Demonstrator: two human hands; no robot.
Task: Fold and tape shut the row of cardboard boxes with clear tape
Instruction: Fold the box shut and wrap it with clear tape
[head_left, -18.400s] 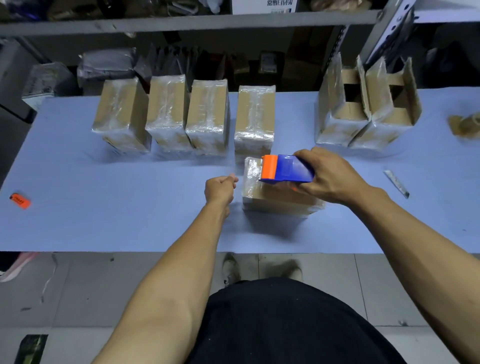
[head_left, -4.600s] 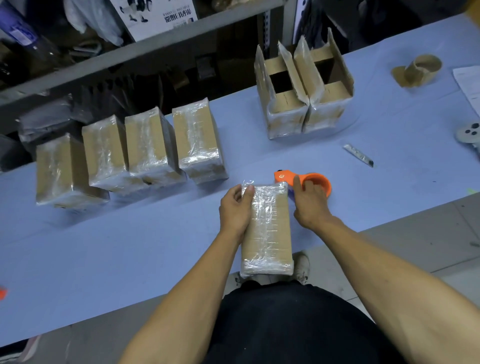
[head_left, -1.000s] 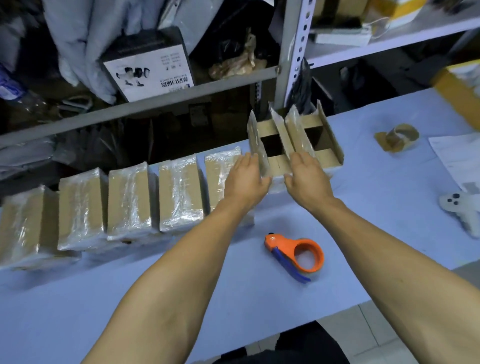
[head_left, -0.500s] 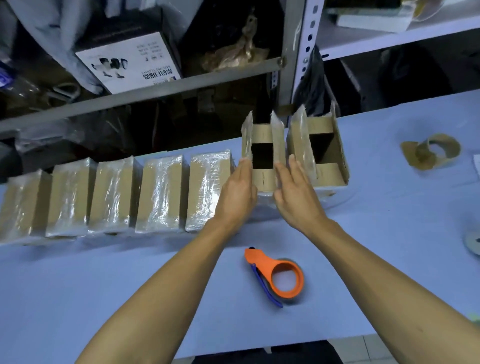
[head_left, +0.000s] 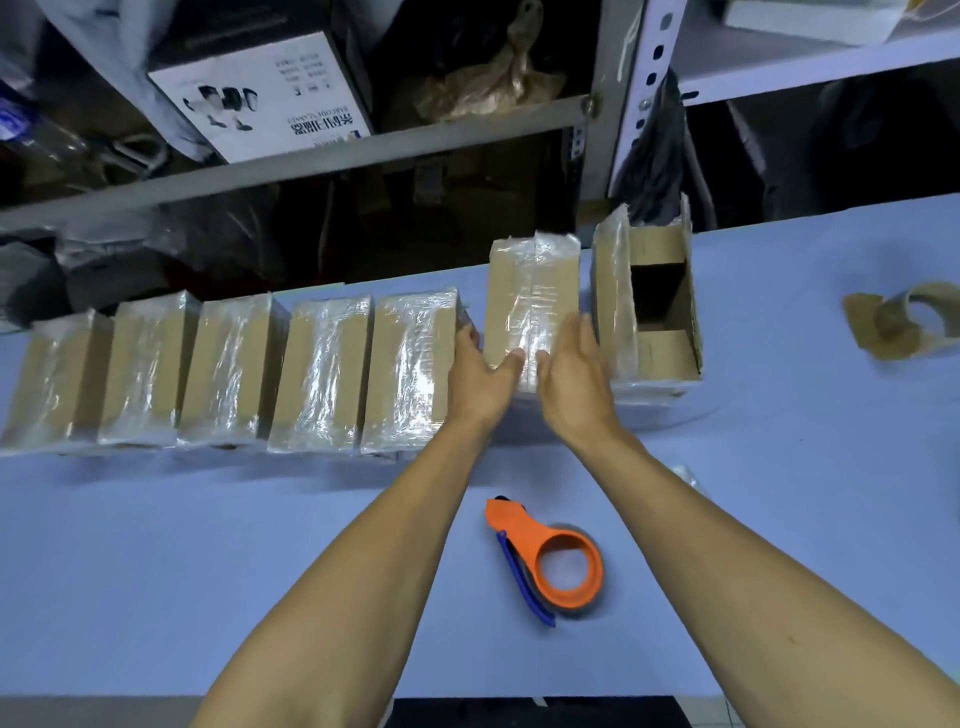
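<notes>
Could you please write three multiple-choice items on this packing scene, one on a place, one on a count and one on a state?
1. Where does the tape dispenser lie?
A. on the blue table, between the two forearms
B. on the shelf
C. in the open box

2. How many taped boxes stand in the row left of the box being folded?
A. three
B. five
C. seven

3. In what state is the rightmost box?
A. taped shut
C. crushed flat
B. open, flaps standing up

Answers:
1. A: the orange dispenser rests on the table nearer the person than the boxes.
2. B: five wrapped boxes stand side by side, from the first to the fifth.
3. B: its dark inside shows, while the left hand and right hand press the flaps of the neighbouring box together.
</notes>
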